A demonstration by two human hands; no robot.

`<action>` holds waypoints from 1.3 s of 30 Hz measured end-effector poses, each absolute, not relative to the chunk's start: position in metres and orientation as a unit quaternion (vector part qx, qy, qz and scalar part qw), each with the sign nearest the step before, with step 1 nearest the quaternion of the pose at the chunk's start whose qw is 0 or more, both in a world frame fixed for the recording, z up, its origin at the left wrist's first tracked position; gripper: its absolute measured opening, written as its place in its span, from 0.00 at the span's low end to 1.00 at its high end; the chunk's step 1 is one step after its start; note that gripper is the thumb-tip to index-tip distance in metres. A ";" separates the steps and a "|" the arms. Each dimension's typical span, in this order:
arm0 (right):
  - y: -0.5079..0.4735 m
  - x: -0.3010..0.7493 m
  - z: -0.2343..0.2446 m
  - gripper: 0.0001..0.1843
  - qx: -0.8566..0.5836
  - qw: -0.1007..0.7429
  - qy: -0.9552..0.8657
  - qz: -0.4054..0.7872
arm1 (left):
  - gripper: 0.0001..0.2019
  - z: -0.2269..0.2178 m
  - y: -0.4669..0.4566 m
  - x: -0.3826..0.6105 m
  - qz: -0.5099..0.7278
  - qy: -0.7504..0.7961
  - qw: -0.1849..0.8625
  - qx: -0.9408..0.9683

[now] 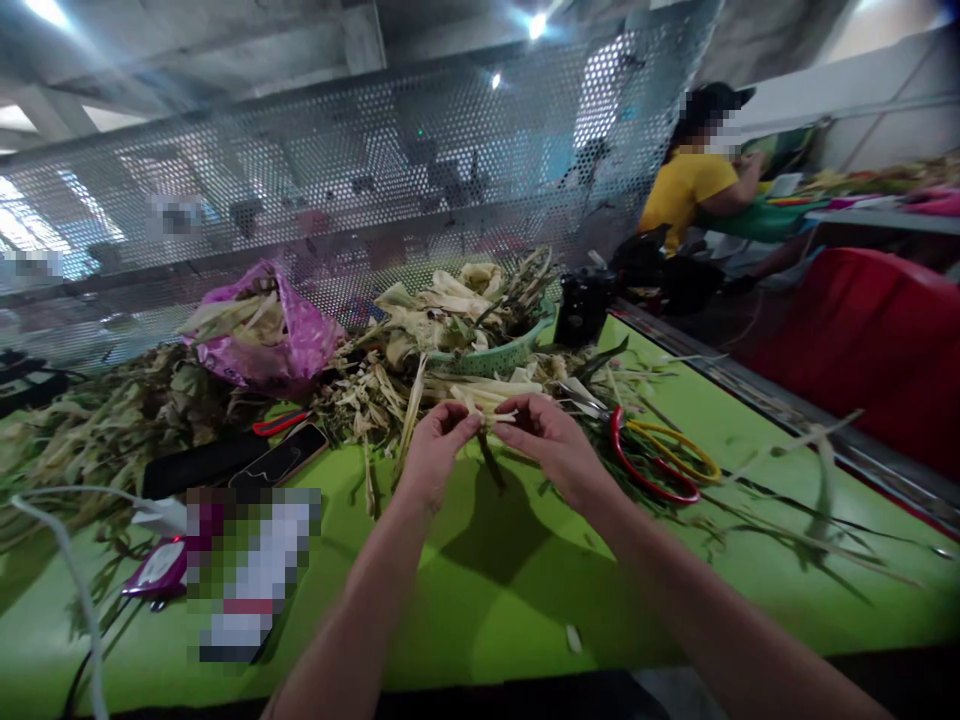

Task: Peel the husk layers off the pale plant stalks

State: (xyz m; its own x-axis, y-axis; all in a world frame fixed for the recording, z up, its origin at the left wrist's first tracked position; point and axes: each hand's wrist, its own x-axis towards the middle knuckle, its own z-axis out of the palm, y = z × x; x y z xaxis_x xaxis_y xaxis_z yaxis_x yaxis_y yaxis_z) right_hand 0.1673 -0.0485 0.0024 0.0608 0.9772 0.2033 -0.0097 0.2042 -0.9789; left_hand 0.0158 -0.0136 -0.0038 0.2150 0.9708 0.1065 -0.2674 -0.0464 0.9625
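Note:
Both hands meet over the middle of the green table (600,620). My left hand (441,440) pinches a pale strip of dried husk (472,402) between thumb and fingertips. On the other side, my right hand (544,430) has its thumb and fingers closed on the same pale husk piece. A dark thin stem hangs below the fingertips. Just beyond the hands lie more dried husks (375,395). Scissors with red handles (619,440) lie to the right of my right hand, over a yellow-handled pair (690,455).
Behind stands a green basket (487,358) heaped with husks. A pink plastic bag (262,330) of husks, a phone (289,455) and a purple device (159,568) are on the left. At right are a red chair (862,360) and a person in yellow (686,190). A perforated metal screen (360,180) closes the back.

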 end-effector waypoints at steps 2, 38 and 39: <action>-0.047 0.164 -0.003 0.17 -0.451 0.552 -0.538 0.449 | 0.12 -0.004 -0.016 0.019 0.533 0.340 0.613 0.473; -0.045 0.155 -0.008 0.13 -0.471 0.525 -0.574 0.416 | 0.08 0.000 -0.023 0.024 0.559 0.312 0.629 0.442; -0.045 0.155 -0.008 0.12 -0.465 0.531 -0.570 0.421 | 0.08 -0.001 -0.023 0.024 0.558 0.304 0.643 0.428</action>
